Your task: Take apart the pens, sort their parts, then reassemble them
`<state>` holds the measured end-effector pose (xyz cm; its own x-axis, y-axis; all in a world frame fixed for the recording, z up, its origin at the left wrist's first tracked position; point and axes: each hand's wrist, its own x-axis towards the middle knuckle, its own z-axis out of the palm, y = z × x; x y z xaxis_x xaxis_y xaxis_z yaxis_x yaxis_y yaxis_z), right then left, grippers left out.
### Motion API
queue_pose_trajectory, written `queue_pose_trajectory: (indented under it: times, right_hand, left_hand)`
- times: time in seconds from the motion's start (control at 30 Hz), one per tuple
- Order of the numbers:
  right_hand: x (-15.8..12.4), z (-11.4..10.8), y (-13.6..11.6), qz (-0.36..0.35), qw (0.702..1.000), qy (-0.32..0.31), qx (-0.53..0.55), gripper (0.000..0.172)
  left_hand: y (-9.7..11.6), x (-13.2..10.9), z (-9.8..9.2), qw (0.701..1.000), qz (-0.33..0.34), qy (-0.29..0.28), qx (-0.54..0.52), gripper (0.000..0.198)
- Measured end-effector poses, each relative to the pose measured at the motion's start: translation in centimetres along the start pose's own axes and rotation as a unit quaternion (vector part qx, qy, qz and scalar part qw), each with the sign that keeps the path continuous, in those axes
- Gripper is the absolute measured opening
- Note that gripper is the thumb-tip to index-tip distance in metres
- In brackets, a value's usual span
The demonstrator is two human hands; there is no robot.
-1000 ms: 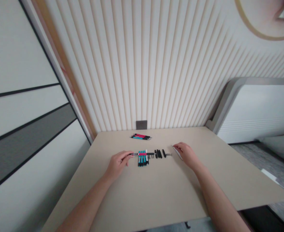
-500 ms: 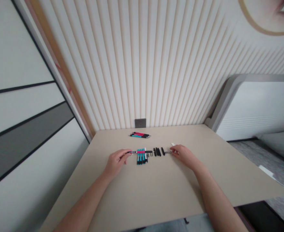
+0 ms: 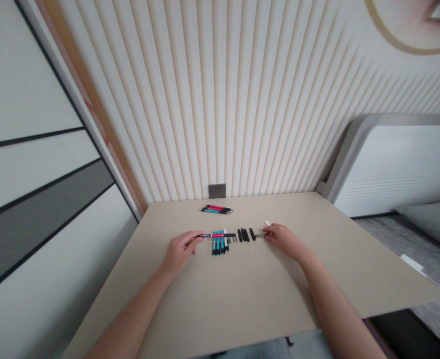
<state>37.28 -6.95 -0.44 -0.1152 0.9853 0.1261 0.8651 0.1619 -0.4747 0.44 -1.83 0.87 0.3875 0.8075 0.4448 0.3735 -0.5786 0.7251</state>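
My left hand [image 3: 178, 253] pinches one end of a red and black pen [image 3: 218, 235], keeping it level above a row of teal and black pen barrels [image 3: 218, 248]. Small metal pieces [image 3: 234, 239] lie just right of those barrels. Several black pen grips [image 3: 244, 235] come after them, side by side. Small coiled springs [image 3: 259, 236] rest between the grips and my right hand [image 3: 283, 240], whose fingertips are closed together at the table beside them. Whatever those fingertips hold is too small and hidden to make out.
Red and teal pens [image 3: 215, 209] lie in a bunch at the back of the beige table [image 3: 242, 294]. A small white piece [image 3: 267, 223] sits behind my right hand. A dark wall socket [image 3: 217, 191] is on the ribbed wall, and a bed [image 3: 392, 164] stands at the right.
My right fingertips have shifted very slightly by the springs. My left hand and the red and black pen stay in place.
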Motion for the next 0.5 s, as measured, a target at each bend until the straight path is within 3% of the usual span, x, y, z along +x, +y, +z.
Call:
queue_pose_trajectory:
  times: [0.17,0.27,0.4,0.5]
  right_hand:
    - [-0.2,-0.2,0.1,0.013,1.0,0.009,0.014,0.03]
    - [-0.3,-0.8,-0.6,-0.011,0.998,0.06,0.034,0.029]
    - [-0.4,-0.9,-3.3,-0.079,0.979,0.167,0.09,0.024]
    - [-0.5,0.5,-6.1,-0.127,0.969,0.164,0.138,0.027]
  left_hand:
    - [-0.4,0.0,0.1,1.0,-0.002,-0.001,-0.003,0.024]
    - [-0.4,0.0,0.1,1.0,-0.006,-0.003,-0.002,0.024]
    - [-0.1,-0.1,0.0,1.0,0.011,-0.022,0.01,0.026]
    - [0.2,-0.3,0.1,0.999,0.03,-0.042,0.001,0.028]
